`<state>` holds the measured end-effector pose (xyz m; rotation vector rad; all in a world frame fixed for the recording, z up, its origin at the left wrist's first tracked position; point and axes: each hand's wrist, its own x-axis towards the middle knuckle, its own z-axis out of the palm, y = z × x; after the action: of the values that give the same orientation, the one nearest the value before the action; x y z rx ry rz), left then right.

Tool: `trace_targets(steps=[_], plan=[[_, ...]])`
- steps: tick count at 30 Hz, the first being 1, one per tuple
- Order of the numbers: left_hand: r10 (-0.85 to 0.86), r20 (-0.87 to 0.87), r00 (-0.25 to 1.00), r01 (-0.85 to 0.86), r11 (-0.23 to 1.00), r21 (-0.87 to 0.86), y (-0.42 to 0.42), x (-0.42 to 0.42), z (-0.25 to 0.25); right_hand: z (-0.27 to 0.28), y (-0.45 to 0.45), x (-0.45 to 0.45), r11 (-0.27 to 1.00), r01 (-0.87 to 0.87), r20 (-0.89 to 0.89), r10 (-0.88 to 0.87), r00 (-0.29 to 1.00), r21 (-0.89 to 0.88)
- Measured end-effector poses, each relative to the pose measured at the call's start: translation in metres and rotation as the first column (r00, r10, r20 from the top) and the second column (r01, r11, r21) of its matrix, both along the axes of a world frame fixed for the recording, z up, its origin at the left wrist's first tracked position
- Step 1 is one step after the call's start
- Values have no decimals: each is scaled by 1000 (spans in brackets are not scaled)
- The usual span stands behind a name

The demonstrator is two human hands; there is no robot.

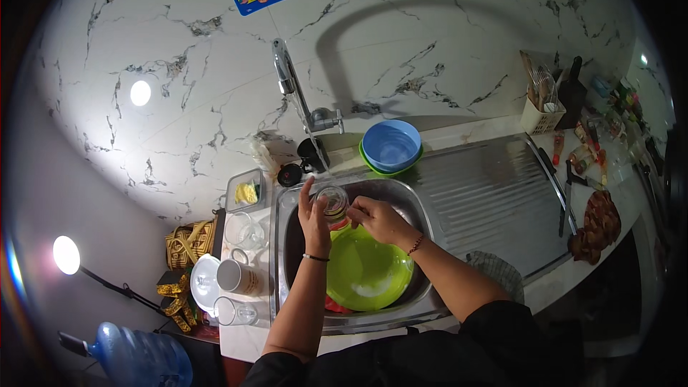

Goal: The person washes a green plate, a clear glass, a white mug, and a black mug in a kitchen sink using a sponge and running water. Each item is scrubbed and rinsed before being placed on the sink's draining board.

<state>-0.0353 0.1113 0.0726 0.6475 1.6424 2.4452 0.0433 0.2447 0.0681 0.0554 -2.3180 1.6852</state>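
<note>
Over the sink [424, 199], a small clear glass vessel [333, 201] is between my two hands. My left hand [314, 223] holds its left side, with the index finger stretched upward. At its right side, my right hand [379, 220] grips the edge with bent fingers. Below the hands, a lime-green plastic basin [371, 274] fills much of the sink and has whitish foam near its front. Part of a red item [337, 305] shows under the basin. A thin stream of water runs from the chrome faucet [287, 72] behind the glass.
Blue and green bowls [391, 145] stand behind the sink. A black mug [313, 155] sits beneath the faucet. Drinking glasses [232, 312], a white mug [236, 277] and a food container [245, 191] line the left counter. Right are the ribbed drainboard [484, 193], a cloth [497, 274] and knives [567, 199].
</note>
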Motion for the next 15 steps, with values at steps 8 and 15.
trace_targets(steps=[8,15], plan=[[51,135,990,-42,997,-69,-14,8,-26,-21,-7,26,990,133,-229,-119,966,47],[134,-220,966,-250,688,-681,-47,36,-51,-35,5,62,976,26,-8,-25,1000,216]])
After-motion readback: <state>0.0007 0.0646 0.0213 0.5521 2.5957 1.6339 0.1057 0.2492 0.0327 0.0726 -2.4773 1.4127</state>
